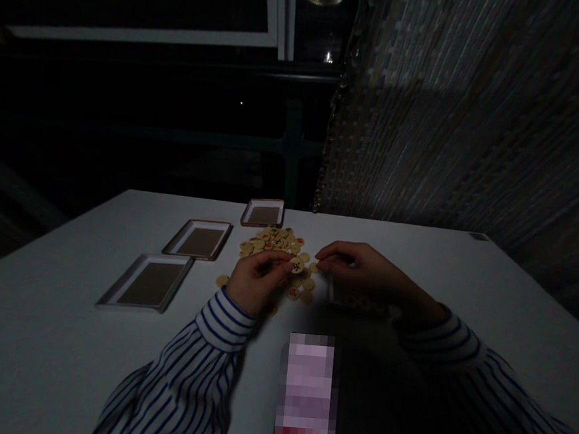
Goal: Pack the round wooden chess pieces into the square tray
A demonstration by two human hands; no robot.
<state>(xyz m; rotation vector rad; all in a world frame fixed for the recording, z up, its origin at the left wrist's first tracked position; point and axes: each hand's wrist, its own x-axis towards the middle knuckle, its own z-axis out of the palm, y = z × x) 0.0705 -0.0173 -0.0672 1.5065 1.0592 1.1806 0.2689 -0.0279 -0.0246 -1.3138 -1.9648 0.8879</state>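
My left hand (259,278) pinches a round wooden piece (296,265) with a black character, its face turned up toward the camera. To the right, my right hand (360,266) hovers beside the pile with thumb and fingers slightly apart; nothing shows between them. A heap of round wooden pieces (277,241), some marked in red and some in black, lies behind and beneath my hands on the white table (59,346). Several loose pieces lie between my hands, one with a red mark (293,293). Part of the heap is hidden by my left hand.
Three shallow rectangular trays stand left of and behind the pile: a near one (103,304), a middle one (166,250) and a far one (244,213). A pixelated patch (308,392) covers the front centre. A string curtain (427,121) hangs behind the right side.
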